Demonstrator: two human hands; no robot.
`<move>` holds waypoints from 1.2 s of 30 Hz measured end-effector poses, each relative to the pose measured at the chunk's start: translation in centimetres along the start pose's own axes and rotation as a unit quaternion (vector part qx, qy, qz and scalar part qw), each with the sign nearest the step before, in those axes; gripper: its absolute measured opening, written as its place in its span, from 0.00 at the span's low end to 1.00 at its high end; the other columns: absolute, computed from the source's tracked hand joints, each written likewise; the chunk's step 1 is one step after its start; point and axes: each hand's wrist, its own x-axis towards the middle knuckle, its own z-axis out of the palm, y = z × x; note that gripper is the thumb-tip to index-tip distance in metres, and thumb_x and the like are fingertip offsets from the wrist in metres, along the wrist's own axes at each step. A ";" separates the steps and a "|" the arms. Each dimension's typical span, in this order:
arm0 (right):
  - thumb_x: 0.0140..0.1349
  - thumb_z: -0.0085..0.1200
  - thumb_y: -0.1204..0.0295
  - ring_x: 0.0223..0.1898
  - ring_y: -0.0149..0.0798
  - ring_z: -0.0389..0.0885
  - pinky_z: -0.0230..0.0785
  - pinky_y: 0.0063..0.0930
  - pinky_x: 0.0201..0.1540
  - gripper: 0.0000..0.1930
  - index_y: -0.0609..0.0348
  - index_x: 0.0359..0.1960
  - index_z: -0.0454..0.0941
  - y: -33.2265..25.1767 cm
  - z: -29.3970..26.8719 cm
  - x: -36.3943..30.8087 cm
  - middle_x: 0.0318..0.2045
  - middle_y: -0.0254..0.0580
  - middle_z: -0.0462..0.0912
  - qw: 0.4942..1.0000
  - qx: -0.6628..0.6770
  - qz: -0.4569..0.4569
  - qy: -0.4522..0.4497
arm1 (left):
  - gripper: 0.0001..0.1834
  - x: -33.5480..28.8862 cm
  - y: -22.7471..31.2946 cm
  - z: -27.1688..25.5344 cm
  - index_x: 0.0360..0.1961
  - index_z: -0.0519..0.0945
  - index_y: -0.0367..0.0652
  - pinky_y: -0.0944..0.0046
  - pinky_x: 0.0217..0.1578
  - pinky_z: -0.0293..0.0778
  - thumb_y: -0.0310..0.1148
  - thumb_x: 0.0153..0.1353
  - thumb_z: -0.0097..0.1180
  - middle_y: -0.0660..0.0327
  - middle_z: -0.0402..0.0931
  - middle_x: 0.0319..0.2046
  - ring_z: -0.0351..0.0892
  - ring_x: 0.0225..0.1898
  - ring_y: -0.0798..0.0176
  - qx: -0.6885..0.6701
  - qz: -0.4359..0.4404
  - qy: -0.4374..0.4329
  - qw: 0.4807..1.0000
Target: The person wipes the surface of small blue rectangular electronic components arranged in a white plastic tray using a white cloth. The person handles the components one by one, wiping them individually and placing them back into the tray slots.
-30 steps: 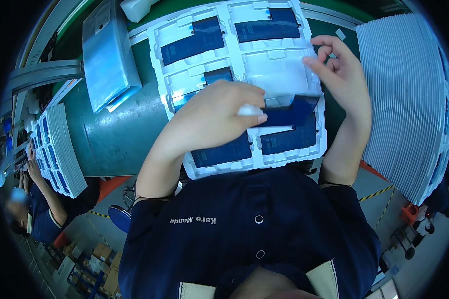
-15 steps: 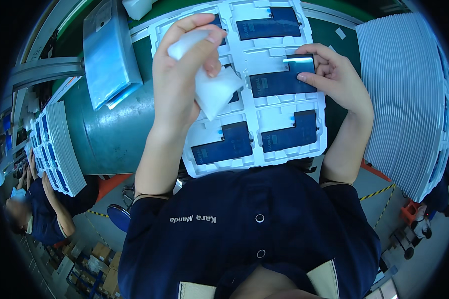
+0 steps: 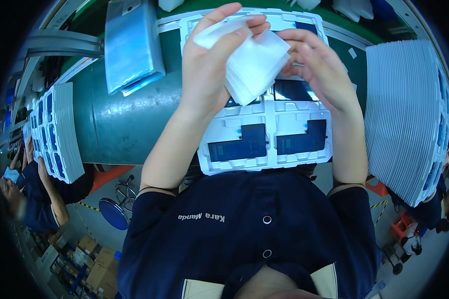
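A stack of thin, soft white sheets is gripped in my left hand, thumb on top and fingers behind. At the stack's right edge is my right hand, its fingers bent and apart, with nothing visibly held; whether the fingertips touch the sheets I cannot tell. Below both hands lies a white moulded tray with dark, flat L-shaped batteries in its pockets. A left battery and a right battery show whole in the near row. Another battery is partly covered by my right hand; the hands hide much of the far rows.
Blue-tinted plastic bags lie on the green work surface to the left. A tall stack of white trays stands at right, another tray stack at far left beside a co-worker. A blue stool stands below.
My right hand has left the battery in the middle row and moved up to the white sheets. My left hand has shifted up and right, turning the stack flatter to view.
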 end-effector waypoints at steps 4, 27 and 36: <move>0.60 0.62 0.66 0.33 0.23 0.76 0.68 0.18 0.38 0.11 0.59 0.40 0.80 0.5 1.9 3.7 0.30 0.31 0.81 0.994 -0.095 -0.046 -0.037 | 0.19 2.2 -2.7 -5.2 0.54 0.69 0.33 0.60 0.46 0.79 0.26 0.63 0.54 0.44 0.76 0.49 0.79 0.50 0.56 0.071 0.224 -0.154 0.960; 0.67 0.53 0.63 0.28 0.23 0.75 0.71 0.18 0.36 0.13 0.62 0.39 0.79 2.9 0.0 9.9 0.28 0.32 0.80 0.983 -0.149 -0.082 0.072 | 0.17 4.9 0.3 -9.4 0.44 0.84 0.43 0.53 0.46 0.74 0.37 0.53 0.64 0.49 0.79 0.37 0.80 0.41 0.45 0.735 0.264 -0.011 0.625; 0.70 0.48 0.63 0.31 0.24 0.74 0.69 0.19 0.37 0.13 0.60 0.43 0.77 4.0 0.1 10.8 0.32 0.32 0.79 0.970 -0.149 -0.131 0.137 | 0.14 6.0 0.5 -10.6 0.34 0.82 0.36 0.58 0.46 0.73 0.34 0.50 0.68 0.50 0.78 0.42 0.79 0.42 0.49 0.696 0.252 -0.064 0.669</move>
